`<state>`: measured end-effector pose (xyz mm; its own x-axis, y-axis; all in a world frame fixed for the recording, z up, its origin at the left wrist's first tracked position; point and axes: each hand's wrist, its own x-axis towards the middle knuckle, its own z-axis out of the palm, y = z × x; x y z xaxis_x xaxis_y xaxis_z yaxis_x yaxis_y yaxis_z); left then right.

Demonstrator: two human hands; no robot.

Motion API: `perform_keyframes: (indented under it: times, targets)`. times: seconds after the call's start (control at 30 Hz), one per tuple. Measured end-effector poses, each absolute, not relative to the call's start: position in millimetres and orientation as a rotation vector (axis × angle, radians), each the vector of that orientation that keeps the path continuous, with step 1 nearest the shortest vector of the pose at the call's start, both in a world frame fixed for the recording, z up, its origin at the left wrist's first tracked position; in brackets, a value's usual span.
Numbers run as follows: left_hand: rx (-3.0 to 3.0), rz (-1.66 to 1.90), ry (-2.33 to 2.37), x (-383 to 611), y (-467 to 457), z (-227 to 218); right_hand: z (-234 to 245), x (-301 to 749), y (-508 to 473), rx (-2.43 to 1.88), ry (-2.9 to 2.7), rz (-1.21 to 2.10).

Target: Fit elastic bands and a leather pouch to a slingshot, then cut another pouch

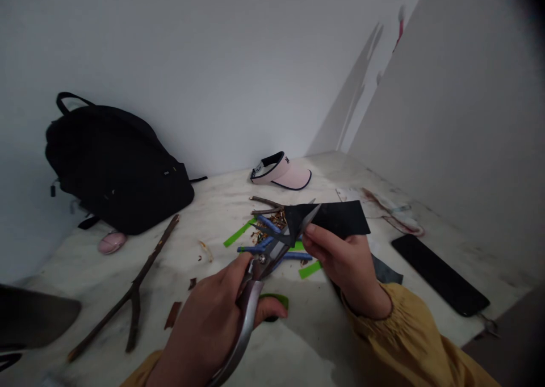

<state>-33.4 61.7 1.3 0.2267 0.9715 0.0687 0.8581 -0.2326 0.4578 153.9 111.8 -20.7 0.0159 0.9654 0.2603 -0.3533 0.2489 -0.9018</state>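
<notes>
My left hand [208, 313] is closed around the handles of metal hand shears [272, 256]. Their pointed blades are apart and reach up to a black strip of sheet material [336, 217], with one blade lying across its near end. Pinched in the fingers of my right hand [344, 256] is that same black strip, held just above the table. Below the blades lie a blue-wrapped stick frame [251, 250], a heap of brown shavings [266, 228] and bright green strips [239, 232]. Another dark sheet [386, 270] rests partly hidden behind my right wrist.
A forked branch [147, 268] lies on the marbled table [315, 330] at left, near a pink rounded object [112, 242] and a black backpack [119, 165]. A pink visor [287, 173] sits by the wall. At right is a black phone [440, 273] near the table edge.
</notes>
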Motion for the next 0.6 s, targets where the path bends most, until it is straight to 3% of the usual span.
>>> perform_keyframes:
  times: [0.6]
  targets:
    - [2.087, 0.261, 1.777, -39.4, 63.0, 4.2, -21.2, 161.0, 114.7, -0.863, -1.03, 1.246]
